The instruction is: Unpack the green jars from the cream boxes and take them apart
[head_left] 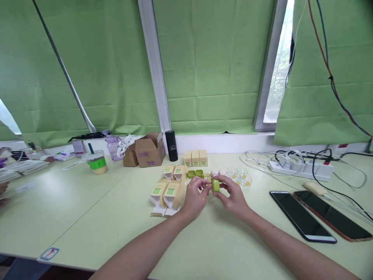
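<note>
Between my hands, above the table, is a small glossy green square case (215,186). My right hand (234,194) grips it from the right with thumb and fingers. My left hand (196,195) is pinched closed against its left side; a thin yellowish bit shows at the fingertips, too small to name. Just behind are two open green cases (195,174), small yellow pieces (207,175), pale pink-white pieces (218,172) and clear round cups (239,177) with yellow in them. Left of my hands lie several open beige cartons (165,192) with green labels.
Three closed beige boxes (195,158) stand behind, near a black bottle (171,146) and a cardboard box (150,151). Two phones (303,216) and a cabled power strip (301,170) lie right. A drink cup (96,162) and another person's hand (3,193) are left.
</note>
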`<state>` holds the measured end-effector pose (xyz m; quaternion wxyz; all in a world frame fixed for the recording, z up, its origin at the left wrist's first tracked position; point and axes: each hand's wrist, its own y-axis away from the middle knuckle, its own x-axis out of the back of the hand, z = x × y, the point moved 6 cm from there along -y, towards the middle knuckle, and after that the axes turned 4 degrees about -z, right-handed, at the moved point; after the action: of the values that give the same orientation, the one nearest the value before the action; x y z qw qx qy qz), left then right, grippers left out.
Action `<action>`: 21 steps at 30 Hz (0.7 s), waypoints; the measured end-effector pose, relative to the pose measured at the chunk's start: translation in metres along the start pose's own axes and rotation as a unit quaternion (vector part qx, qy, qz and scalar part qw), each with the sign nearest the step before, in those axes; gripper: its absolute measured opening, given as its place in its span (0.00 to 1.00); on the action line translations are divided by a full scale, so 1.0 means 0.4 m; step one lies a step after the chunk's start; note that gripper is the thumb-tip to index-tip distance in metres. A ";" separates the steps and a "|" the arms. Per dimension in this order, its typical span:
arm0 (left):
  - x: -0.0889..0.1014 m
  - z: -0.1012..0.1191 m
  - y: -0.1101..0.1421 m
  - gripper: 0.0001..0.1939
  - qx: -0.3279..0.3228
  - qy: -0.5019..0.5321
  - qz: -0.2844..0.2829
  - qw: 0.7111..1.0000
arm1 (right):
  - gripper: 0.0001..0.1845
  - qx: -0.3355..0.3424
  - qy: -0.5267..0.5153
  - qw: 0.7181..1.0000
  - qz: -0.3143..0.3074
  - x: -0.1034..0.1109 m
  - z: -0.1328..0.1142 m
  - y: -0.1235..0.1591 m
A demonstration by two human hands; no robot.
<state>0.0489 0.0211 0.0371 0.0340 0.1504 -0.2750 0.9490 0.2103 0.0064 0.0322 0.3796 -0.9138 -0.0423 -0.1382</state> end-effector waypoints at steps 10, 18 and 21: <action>0.001 -0.009 -0.008 0.03 0.030 0.008 0.001 1.000 | 0.21 -0.054 -0.041 0.997 -0.027 -0.007 0.028 -0.001; 0.001 0.003 -0.007 0.11 0.002 -0.043 0.009 0.999 | 0.18 -0.054 -0.101 0.993 -0.014 -0.004 0.025 -0.018; 0.004 0.008 -0.004 0.17 -0.006 -0.055 0.006 0.998 | 0.20 -0.041 -0.071 0.997 -0.002 0.005 0.020 -0.022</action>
<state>0.0484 0.0206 0.0411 0.0145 0.2003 -0.2834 0.9377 0.2126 0.0182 0.0332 0.3372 -0.9361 -0.0650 -0.0758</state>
